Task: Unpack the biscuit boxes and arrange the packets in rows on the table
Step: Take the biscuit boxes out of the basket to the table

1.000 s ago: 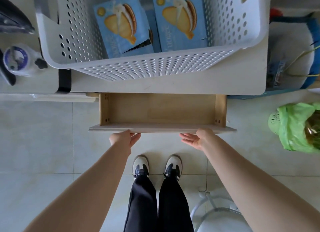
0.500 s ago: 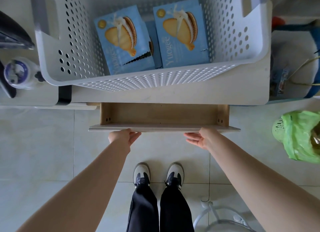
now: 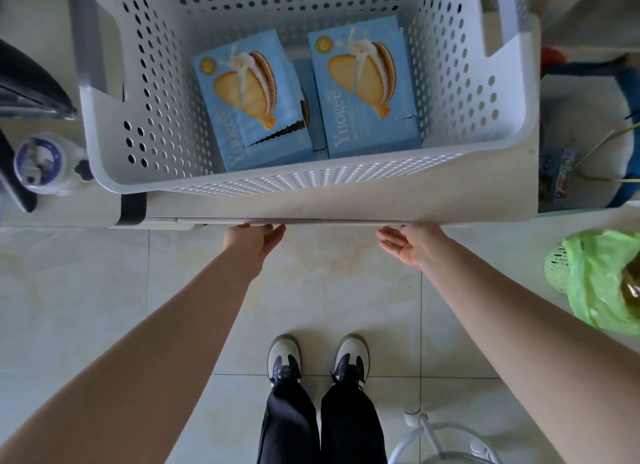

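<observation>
Now at the table's front edge, a person stands with both hands against the drawer front (image 3: pixel 294 222), which sits flush under the tabletop (image 3: pixel 346 204). The left hand (image 3: pixel 254 242) touches the edge with relaxed fingers, grasping nothing; the right hand (image 3: pixel 412 245) lies palm-up and loose just below the edge, also holding nothing. Unpacking has not begun, by the look of it: two blue biscuit boxes (image 3: pixel 252 107) (image 3: pixel 367 93) lie flat in the bottom of the white perforated basket (image 3: pixel 277 183) standing on the table, with what may be a third box partly hidden between them. Each box lies face up, its long axis running from the near wall of the basket toward the far one, the left box skewed a little anticlockwise. Both show torn perforated flaps at their near ends. The next move probably calls for lifting the hands over the basket's near wall and taking a box by its sides. A green bag (image 3: pixel 602 283) sits on the floor to the right.
</observation>
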Demonstrator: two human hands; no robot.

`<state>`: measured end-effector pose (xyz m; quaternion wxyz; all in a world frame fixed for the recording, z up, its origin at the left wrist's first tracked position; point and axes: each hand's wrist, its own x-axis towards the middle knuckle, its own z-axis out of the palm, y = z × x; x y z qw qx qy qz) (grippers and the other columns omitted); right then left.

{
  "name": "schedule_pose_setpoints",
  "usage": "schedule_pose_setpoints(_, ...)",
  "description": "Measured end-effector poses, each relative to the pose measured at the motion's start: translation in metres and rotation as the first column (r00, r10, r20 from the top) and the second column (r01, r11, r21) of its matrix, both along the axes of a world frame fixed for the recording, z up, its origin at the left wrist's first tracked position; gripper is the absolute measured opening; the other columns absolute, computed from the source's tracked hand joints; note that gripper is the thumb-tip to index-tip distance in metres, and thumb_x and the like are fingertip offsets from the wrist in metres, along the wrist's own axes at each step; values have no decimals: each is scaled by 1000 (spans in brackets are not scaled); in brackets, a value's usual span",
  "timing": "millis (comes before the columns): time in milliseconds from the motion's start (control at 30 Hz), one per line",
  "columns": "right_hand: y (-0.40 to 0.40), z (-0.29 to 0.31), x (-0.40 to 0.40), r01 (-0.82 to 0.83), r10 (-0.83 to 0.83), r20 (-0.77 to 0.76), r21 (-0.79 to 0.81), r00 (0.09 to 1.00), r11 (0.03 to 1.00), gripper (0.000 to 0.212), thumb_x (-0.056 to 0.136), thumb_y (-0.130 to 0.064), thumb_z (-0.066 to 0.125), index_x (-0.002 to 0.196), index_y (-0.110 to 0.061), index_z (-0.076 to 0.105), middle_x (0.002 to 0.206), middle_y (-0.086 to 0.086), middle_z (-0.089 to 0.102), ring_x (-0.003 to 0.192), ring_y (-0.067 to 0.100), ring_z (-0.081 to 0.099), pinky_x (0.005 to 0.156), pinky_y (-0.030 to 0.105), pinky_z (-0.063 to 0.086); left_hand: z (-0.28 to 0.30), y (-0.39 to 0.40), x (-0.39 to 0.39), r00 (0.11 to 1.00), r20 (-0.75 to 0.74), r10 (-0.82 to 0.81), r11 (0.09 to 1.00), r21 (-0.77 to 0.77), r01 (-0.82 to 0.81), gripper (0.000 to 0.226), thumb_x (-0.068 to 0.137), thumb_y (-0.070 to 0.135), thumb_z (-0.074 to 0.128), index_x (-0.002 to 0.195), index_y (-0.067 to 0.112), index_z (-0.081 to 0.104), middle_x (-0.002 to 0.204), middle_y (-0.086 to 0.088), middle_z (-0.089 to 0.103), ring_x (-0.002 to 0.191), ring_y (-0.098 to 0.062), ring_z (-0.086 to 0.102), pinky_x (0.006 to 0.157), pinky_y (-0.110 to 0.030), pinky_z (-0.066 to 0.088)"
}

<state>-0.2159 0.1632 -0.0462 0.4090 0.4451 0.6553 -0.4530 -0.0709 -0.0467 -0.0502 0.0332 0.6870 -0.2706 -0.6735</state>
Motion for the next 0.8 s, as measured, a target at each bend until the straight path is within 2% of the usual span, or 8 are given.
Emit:
schedule_pose_setpoints(267,8,-5,-4,52,-51,56,-13,997,999,27,98,3,25,100,8,51,131,35,49,141,31,32,112,36,35,15,-3,5,991,75,-107,993,62,102,55,93,-15,45,142,8,34,103,-13,64,97,-34,68,85,-38,56)
schedule_pose_setpoints(433,15,18,-7,-182,182,16,4,983,983,41,97,3,32,137,8,41,149,22,28,137,39,36,111,38,36,40,4,14,967,76,-241,970,14,241,61,95,-11,48,148,12,31,121,-16,61,99,-36,67,79,-39,57)
schedule_pose_setpoints(533,22,44,-4,-418,418,-11,-7,908,908,18,94,4,41,84,-8,50,127,34,44,77,24,50,95,30,42,62,12,14,938,68,-340,939,-32,343,54,95,-2,54,144,12,37,116,-15,65,95,-32,66,79,-37,57)
schedule_pose_setpoints(567,25,50,-2,-494,495,-28,37,869,869,22,91,4,44,76,-13,43,83,31,47,72,22,41,83,28,41,69,15,14,926,76,-369,926,-61,373,49,95,0,54,141,11,42,110,-14,66,91,-30,65,79,-36,56)
schedule_pose_setpoints(600,28,59,0,-564,570,-53,91,820,821,25,89,2,47,72,-16,39,78,5,30,73,23,36,75,27,36,78,18,13,915,91,-392,911,-99,400,42,96,1,53,136,10,47,103,-13,67,85,-28,64,78,-35,54)
schedule_pose_setpoints(633,30,70,3,-611,623,-86,134,777,781,24,88,-2,49,70,-15,41,73,16,34,75,27,37,72,28,31,88,22,13,904,116,-411,894,-142,424,36,96,1,50,130,9,52,95,-12,68,79,-26,62,75,-34,53)
schedule_pose_setpoints(733,30,109,13,-736,766,-160,213,623,643,29,93,-15,55,113,5,61,117,26,61,109,40,57,94,44,46,122,35,12,864,215,-455,831,-248,499,28,94,3,46,116,8,62,82,-7,68,71,-22,60,68,-31,50)
schedule_pose_setpoints(800,27,139,17,-796,837,-203,258,509,547,41,94,-18,55,131,0,52,131,17,59,123,31,53,97,31,40,145,43,11,825,277,-492,770,-303,561,27,92,4,46,110,10,65,79,-4,70,68,-20,62,65,-28,50)
